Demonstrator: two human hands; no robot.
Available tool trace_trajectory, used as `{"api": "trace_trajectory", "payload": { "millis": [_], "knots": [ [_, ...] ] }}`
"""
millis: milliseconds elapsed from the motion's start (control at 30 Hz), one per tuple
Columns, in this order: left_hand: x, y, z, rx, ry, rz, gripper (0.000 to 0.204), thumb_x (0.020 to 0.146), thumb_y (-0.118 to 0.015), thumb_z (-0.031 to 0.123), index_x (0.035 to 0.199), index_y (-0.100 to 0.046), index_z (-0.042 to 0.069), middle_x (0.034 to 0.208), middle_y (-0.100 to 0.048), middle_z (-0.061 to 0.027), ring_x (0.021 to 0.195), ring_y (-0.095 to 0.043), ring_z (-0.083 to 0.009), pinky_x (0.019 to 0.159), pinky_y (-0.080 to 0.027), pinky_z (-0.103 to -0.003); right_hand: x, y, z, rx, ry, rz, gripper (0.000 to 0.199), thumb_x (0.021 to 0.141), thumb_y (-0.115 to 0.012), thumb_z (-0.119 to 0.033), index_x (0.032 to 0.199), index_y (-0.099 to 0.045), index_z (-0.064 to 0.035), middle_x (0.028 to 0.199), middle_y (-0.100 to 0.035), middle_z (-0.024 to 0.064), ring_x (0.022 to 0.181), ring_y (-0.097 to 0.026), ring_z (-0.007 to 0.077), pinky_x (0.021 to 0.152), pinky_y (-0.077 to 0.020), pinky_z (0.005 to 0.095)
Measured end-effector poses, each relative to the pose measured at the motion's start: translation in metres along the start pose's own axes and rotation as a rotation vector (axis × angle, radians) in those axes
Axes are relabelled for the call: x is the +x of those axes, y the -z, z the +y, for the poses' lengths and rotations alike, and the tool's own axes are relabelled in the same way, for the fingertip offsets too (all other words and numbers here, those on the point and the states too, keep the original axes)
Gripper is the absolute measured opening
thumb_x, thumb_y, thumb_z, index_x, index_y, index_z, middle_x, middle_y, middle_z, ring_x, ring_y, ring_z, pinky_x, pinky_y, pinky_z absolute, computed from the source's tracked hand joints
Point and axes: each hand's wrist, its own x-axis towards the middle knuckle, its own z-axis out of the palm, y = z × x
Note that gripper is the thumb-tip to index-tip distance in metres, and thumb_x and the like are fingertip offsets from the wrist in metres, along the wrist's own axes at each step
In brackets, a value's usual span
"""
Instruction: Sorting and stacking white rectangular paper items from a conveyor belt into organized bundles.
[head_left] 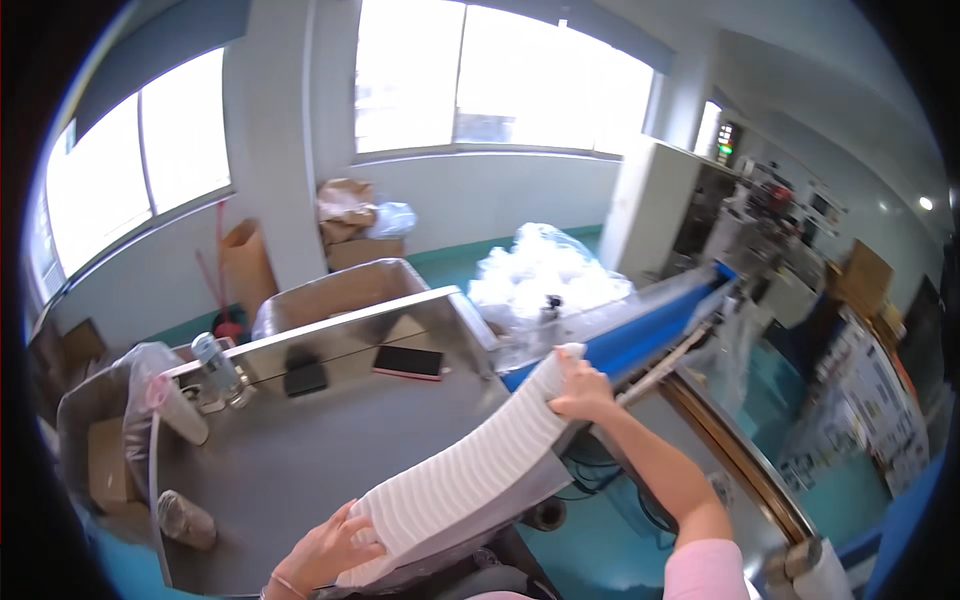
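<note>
A long white ribbed stack (pixel 465 470), made of many thin pieces nested together, stretches slantwise between my two hands over the near right edge of the steel table (pixel 300 460). The frames do not show exactly what the pieces are. My right hand (pixel 582 390) is closed round the stack's upper far end, beside the blue conveyor belt (pixel 640 325). At the lower near end my left hand (pixel 325 552) grips it, fingers bent over its side. A pale sheet-like surface (pixel 530 495) shows under the stack's right side.
On the table lie a dark phone (pixel 408 362) and a small black object (pixel 305 378). A clear bottle (pixel 220 365), a pink-rimmed cup (pixel 178 408) and a wrapped roll (pixel 187 520) are at the left. A lined box (pixel 345 290) and white filled bags (pixel 545 275) stand beyond.
</note>
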Motion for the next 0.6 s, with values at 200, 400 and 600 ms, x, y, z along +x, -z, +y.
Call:
{"api": "trace_trajectory", "payload": {
  "millis": [200, 400, 600],
  "knots": [
    [-0.077, -0.012, 0.05, -0.412, 1.041, 0.005, 0.052, 0.073, -0.071, 0.029, 0.113, -0.045, 0.011, 0.121, -0.046, -0.0196, 0.105, -0.053, -0.0341, 0.081, -0.048, -0.039, 0.098, -0.144, -0.18, 0.039, 0.477, -0.256, 0.098, 0.054, -0.065, -0.034, 0.141, -0.023, -0.0161, 0.109, -0.054, 0.0228, 0.104, -0.054, 0.0355, 0.087, -0.0422, 0.0419],
    [-0.08, -0.023, 0.107, -0.311, 1.326, 0.17, 0.026, 0.083, -0.054, 0.014, 0.11, -0.056, 0.013, 0.119, -0.046, -0.0214, 0.087, -0.059, -0.041, 0.067, -0.051, -0.045, 0.122, -0.185, -0.361, 0.103, 0.939, -0.319, 0.101, 0.055, -0.067, -0.032, 0.142, -0.019, -0.0172, 0.111, -0.051, 0.0203, 0.106, -0.05, 0.0345, 0.085, -0.0386, 0.0433],
    [-0.025, -0.04, 0.131, -0.249, 1.42, 0.322, 0.034, 0.088, -0.05, 0.017, 0.12, -0.05, 0.008, 0.129, -0.043, -0.0231, 0.097, -0.055, -0.0435, 0.075, -0.05, -0.045, 0.103, -0.221, -0.493, -0.018, 1.303, -0.375, 0.109, 0.055, -0.07, -0.03, 0.145, -0.009, -0.0201, 0.117, -0.049, 0.0196, 0.11, -0.049, 0.034, 0.086, -0.0381, 0.0423]
  ]
}}
